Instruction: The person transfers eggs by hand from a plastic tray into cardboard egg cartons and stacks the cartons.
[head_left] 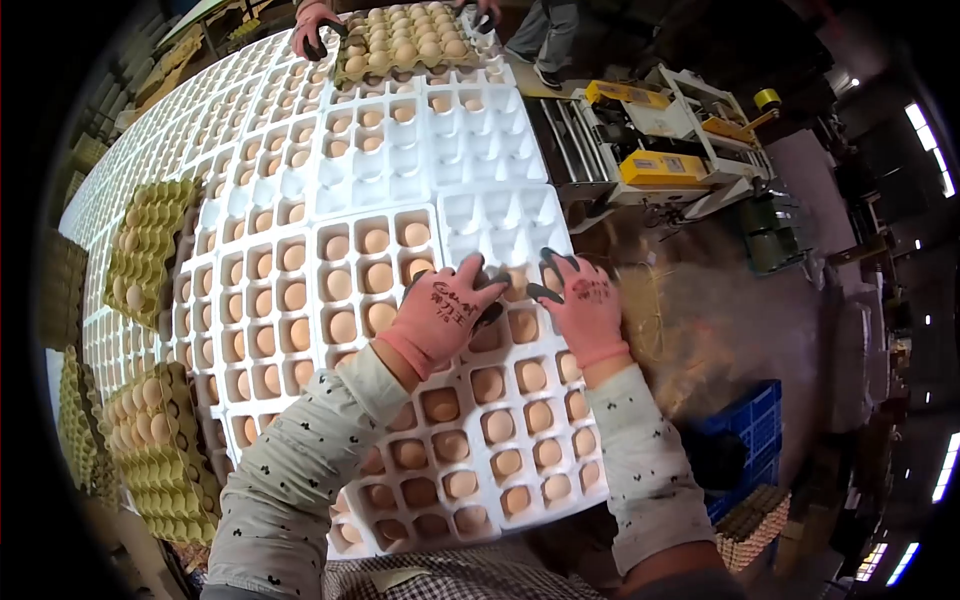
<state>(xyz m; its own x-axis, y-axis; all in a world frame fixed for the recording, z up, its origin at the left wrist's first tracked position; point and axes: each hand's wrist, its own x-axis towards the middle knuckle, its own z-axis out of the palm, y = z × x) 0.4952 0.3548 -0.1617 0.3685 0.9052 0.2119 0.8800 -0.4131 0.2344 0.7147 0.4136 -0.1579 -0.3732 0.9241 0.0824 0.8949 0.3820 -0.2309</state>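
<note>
My left hand (445, 312), in a pink glove with dark fingertips, is over the white foam egg trays. Its fingers are spread, and the fingertips reach beside a brown egg (516, 283) in a cell between my hands. My right hand (582, 302), gloved alike, is at the tray's right edge. Its thumb and forefinger curve round another egg (550, 277), partly hidden by the fingers. Brown eggs fill many cells of the nearer foam tray (510, 415). Just beyond my hands, a foam section (500, 225) has bare cells.
Pulp egg trays (150, 250) and a stack with eggs (150, 430) stand at left. At the far end, a co-worker's gloved hands (315, 30) hold a full egg flat (405, 45). A yellow-and-white roller machine (650, 130) and blue crate (750, 430) are at right.
</note>
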